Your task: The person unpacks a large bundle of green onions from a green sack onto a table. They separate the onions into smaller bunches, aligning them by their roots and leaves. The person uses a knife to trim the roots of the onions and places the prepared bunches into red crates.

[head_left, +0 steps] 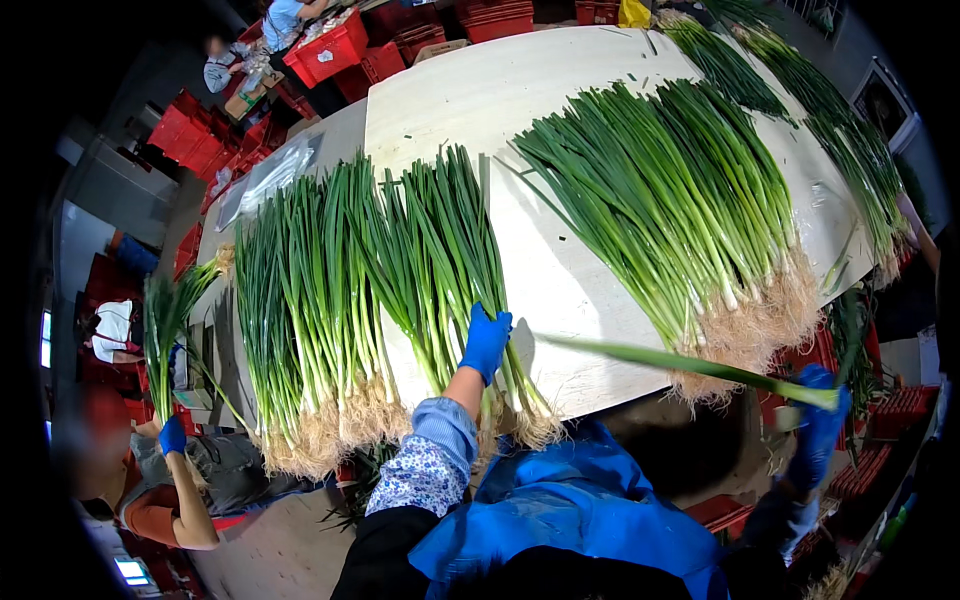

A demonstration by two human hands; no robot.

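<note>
My left hand [486, 341], in a blue glove, is closed around a stalk at the right side of a bunch of green garlic plants [442, 277] with long flat leaves. Their roots [536, 427] hang at the table's near edge. Out to the right, my right hand [817, 427] is also gloved in blue and blurred. It grips the pale end of a loose green leaf [697, 364], whose blade trails left over the table edge. Beside that bunch on the left lies another rooted bunch [315, 330].
A large rooted pile [667, 202] lies on the right of the pale tabletop [540, 225], with more bunches [825, 120] beyond. Clear plastic bags [266, 176] rest at the far left. A co-worker's gloved hand [172, 435] holds stalks at left. Red crates [330, 49] stand behind.
</note>
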